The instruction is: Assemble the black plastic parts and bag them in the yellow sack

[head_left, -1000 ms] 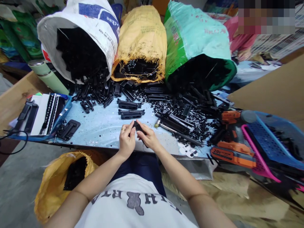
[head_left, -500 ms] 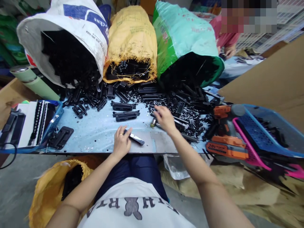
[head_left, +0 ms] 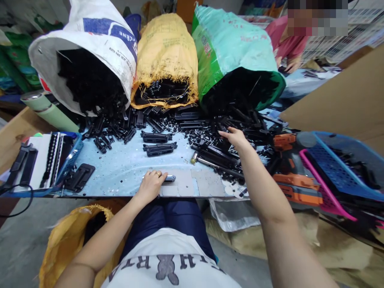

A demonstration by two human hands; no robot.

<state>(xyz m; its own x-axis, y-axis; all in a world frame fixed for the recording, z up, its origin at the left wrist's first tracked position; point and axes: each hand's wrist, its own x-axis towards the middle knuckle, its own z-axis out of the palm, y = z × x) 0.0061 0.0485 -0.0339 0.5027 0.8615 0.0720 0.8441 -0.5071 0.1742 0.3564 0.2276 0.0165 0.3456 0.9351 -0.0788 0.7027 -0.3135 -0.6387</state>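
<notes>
Pinning the black strip (head_left: 169,178) flat at the table's (head_left: 126,160) front edge with the left hand (head_left: 151,185), fingers curled over its left end, long axis left-to-right. Stretching the right hand (head_left: 237,138), open and empty, onto the heap of black parts (head_left: 207,138), back-right of the strip.

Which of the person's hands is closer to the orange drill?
Right. The right hand is among the loose black parts just left of the orange drill; the left hand holds a thin black piece at the table edge, much farther left.
</notes>
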